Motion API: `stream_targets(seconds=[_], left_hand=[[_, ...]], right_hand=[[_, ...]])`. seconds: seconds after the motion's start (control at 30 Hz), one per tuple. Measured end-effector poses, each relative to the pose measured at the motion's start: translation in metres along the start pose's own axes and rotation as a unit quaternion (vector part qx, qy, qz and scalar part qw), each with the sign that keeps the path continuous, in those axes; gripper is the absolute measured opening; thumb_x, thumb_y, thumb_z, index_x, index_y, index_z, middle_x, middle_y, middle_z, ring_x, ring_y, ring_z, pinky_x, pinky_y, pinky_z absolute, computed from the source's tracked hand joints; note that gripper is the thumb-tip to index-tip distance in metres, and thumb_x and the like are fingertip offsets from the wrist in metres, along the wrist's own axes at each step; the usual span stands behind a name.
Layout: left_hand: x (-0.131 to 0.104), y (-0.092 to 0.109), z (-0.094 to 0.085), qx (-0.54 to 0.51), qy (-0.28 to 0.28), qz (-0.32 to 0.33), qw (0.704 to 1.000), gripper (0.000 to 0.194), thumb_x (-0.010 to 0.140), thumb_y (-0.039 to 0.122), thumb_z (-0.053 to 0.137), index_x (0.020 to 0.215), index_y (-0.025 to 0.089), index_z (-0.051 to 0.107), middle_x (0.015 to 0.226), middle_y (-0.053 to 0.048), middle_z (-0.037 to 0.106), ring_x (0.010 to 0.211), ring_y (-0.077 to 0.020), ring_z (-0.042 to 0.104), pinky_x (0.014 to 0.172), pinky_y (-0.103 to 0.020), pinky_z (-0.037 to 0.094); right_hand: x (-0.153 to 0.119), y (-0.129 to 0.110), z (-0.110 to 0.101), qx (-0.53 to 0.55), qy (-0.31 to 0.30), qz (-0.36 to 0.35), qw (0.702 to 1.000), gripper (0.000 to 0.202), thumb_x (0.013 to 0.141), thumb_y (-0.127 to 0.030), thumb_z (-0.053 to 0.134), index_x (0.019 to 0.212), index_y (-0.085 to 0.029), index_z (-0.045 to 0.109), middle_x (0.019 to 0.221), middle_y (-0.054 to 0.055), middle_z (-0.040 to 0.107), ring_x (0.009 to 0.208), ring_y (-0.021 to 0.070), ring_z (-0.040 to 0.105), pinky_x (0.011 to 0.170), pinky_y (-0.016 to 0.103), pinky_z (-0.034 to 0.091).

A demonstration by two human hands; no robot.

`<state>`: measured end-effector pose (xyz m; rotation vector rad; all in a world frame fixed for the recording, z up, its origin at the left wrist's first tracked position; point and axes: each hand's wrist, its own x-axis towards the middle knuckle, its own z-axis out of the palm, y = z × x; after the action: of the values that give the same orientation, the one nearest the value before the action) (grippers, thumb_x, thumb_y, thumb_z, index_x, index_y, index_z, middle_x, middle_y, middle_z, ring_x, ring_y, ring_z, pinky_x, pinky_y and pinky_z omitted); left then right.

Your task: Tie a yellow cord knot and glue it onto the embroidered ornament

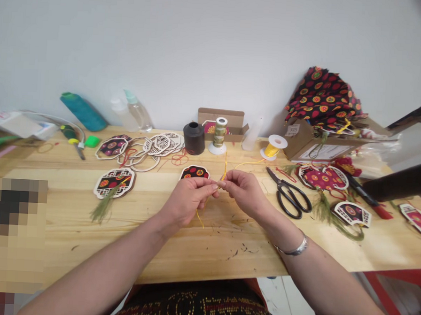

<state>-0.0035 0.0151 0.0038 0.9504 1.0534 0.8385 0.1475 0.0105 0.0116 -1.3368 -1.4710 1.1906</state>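
Observation:
Both my hands meet over the middle of the table, fingertips pinched together on a thin yellow cord point(225, 166). My left hand point(190, 197) grips the cord from the left, and a loose end hangs below it. From the right, my right hand point(244, 191) pinches the same cord, its thumb and forefinger closed. The cord runs back towards a spool of yellow cord point(271, 150). Just behind my left hand lies an ornament with dark patterned fabric point(194, 171), partly covered by that hand. Exactly how the cord passes between the fingertips is hidden.
Black-handled scissors point(290, 194) lie right of my hands. A black cone point(193, 138) and a gold thread spool point(219, 136) stand behind. Left is a tasselled ornament point(115, 182); wooden frames point(165, 144) lie behind it. A cardboard box point(303, 142) with patterned fabric point(326, 100) stands back right.

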Motion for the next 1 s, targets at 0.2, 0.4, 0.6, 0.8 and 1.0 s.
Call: stream_targets(seconds=[0.2, 0.4, 0.6, 0.8, 1.0], left_hand=[[-0.002, 0.0028, -0.0016, -0.006, -0.038, -0.014, 0.999, 0.017, 0.068, 0.029, 0.068, 0.074, 0.013, 0.068, 0.065, -0.004, 0.064, 0.04, -0.0018, 0.026, 0.039, -0.019, 0.015], [-0.0013, 0.0028, -0.0021, 0.017, -0.034, -0.025, 0.999, 0.019, 0.069, 0.03, 0.068, 0.074, 0.012, 0.064, 0.073, -0.008, 0.069, 0.039, -0.0013, 0.024, 0.038, -0.02, 0.016], [-0.0042, 0.0058, -0.0019, -0.027, -0.053, -0.023, 0.998, 0.018, 0.071, 0.028, 0.067, 0.072, 0.014, 0.056, 0.074, -0.008, 0.069, 0.04, -0.0002, 0.024, 0.04, -0.018, 0.017], [-0.0058, 0.0066, 0.0013, 0.0, -0.04, 0.023, 0.999, 0.017, 0.072, 0.028, 0.066, 0.073, 0.015, 0.054, 0.062, -0.002, 0.064, 0.041, -0.002, 0.03, 0.041, -0.018, 0.019], [-0.0029, 0.0027, 0.0002, 0.081, 0.011, 0.064, 0.995, 0.018, 0.074, 0.032, 0.063, 0.079, 0.016, 0.059, 0.061, -0.001, 0.064, 0.04, -0.0045, 0.033, 0.041, -0.021, 0.021]], right_hand=[[0.0009, 0.0026, -0.0038, -0.071, 0.0, -0.034, 0.997, 0.022, 0.078, -0.027, 0.054, 0.06, -0.018, 0.047, 0.053, -0.005, 0.041, 0.051, 0.008, 0.034, 0.051, 0.023, 0.031], [0.002, 0.0019, -0.0064, -0.126, 0.018, -0.07, 0.989, 0.02, 0.08, -0.024, 0.052, 0.062, -0.018, 0.046, 0.057, -0.004, 0.046, 0.055, 0.0092, 0.038, 0.054, 0.023, 0.032], [0.0023, 0.0017, -0.0065, -0.149, 0.034, -0.071, 0.986, 0.018, 0.08, -0.023, 0.051, 0.063, -0.018, 0.048, 0.058, -0.004, 0.049, 0.055, 0.0097, 0.041, 0.055, 0.023, 0.033], [0.0038, 0.003, -0.0073, -0.162, 0.05, -0.066, 0.983, 0.016, 0.079, -0.023, 0.052, 0.063, -0.018, 0.05, 0.059, -0.002, 0.053, 0.056, 0.0106, 0.044, 0.056, 0.024, 0.034], [0.0032, 0.003, -0.0081, -0.167, 0.058, -0.075, 0.981, 0.017, 0.079, -0.022, 0.052, 0.063, -0.018, 0.049, 0.057, -0.003, 0.051, 0.056, 0.0105, 0.044, 0.055, 0.024, 0.033]])
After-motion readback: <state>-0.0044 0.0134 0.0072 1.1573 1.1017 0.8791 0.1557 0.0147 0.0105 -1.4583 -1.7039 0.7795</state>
